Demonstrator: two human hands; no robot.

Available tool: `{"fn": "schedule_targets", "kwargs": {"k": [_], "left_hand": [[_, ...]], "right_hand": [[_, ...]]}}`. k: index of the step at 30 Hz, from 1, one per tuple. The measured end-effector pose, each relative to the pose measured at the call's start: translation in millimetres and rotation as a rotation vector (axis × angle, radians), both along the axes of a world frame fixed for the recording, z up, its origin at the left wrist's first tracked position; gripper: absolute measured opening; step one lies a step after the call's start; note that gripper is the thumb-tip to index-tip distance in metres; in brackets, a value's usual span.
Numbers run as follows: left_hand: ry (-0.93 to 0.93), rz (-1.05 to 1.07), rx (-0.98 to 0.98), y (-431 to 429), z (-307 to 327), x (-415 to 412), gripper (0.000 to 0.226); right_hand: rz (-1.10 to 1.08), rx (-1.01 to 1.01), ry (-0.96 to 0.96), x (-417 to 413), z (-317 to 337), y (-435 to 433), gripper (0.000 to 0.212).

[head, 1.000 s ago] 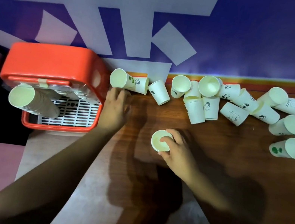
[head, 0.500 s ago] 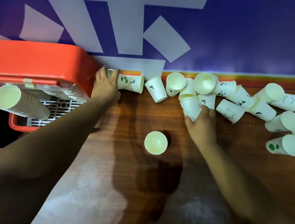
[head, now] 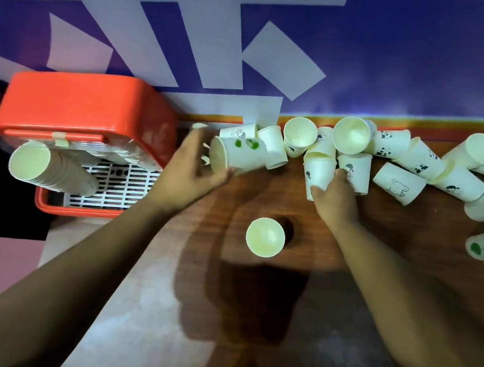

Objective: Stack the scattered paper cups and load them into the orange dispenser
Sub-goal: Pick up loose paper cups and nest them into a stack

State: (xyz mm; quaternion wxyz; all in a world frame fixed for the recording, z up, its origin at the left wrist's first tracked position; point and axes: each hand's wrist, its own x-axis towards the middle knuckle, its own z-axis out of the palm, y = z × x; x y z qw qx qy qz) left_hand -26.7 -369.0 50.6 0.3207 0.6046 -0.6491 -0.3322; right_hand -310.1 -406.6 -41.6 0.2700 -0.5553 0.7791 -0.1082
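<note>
Head cam: early days, I'd say. One stack [head: 43,166] pokes out of the orange dispenser [head: 85,110], but most cups [head: 402,185] lie scattered by the wall. My guess is both hands are mid-pickup: the left hand [head: 191,171] is wrapped round a green-dotted cup [head: 239,153], the right hand [head: 334,199] grasps a printed cup [head: 319,171], and a lone cup [head: 265,237] stands upright between them.

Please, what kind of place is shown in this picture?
Probably an indoor drinks corner: a wooden table stands against a purple-and-white wall, with an orange dispenser and many scattered paper cups.
</note>
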Motion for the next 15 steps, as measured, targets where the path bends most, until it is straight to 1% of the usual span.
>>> {"fn": "schedule_targets", "kwargs": {"k": [1, 4, 7, 9, 11, 13, 15], "left_hand": [[0.021, -0.068, 0.035, 8, 5, -5, 0.051], [-0.044, -0.267, 0.051, 27, 7, -14, 0.049], [-0.049, -0.387, 0.071, 37, -4, -21, 0.041], [-0.066, -0.450, 0.115, 43, -15, -28, 0.052], [-0.162, -0.504, 0.108, 49, -29, -36, 0.067], [-0.275, -0.520, 0.101, 55, -45, -43, 0.074], [-0.344, -0.520, 0.128, 59, -59, -49, 0.077]], "right_hand": [[-0.024, 0.007, -0.048, -1, 3, 0, 0.056], [-0.102, 0.029, -0.192, -3, 10, 7, 0.067], [-0.183, 0.047, -0.367, -5, 18, 25, 0.072], [-0.214, 0.037, -0.425, -6, 23, 39, 0.071], [-0.245, 0.011, -0.450, -7, 28, 53, 0.070], [-0.261, -0.003, -0.478, -9, 31, 65, 0.070], [-0.250, 0.000, -0.506, -7, 36, 75, 0.068]]}}
